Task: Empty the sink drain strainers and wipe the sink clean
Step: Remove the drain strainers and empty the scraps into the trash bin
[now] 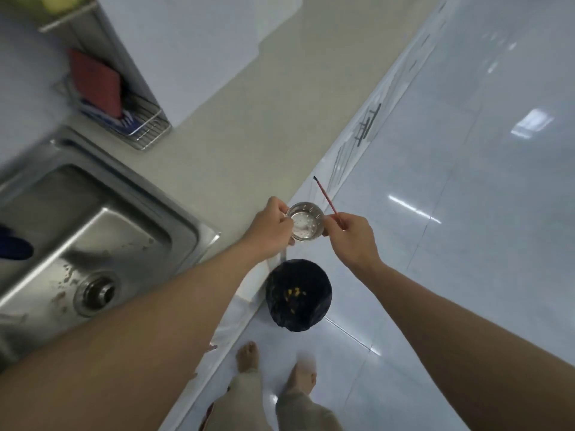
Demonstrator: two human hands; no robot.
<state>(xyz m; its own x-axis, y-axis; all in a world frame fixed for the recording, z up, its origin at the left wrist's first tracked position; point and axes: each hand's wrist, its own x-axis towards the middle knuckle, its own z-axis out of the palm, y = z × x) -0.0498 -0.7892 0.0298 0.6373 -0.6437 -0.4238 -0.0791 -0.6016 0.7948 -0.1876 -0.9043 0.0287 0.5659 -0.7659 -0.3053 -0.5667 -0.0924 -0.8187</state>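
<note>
My left hand [270, 227] pinches the strainer [305, 223], right hand [351, 236] a red stick [326, 199]: emptying; next I'd scrape into the bin [298, 318], six o'clock.

The single wide-angle camera is riding on the person's head, just right of the sink [102, 231], and looking steeply down. It is facing along the counter [224, 135] edge, with the frame sitting askew, so the sink is lying close at lower left while the floor [466, 244] is stretching away right of the sink.
</note>
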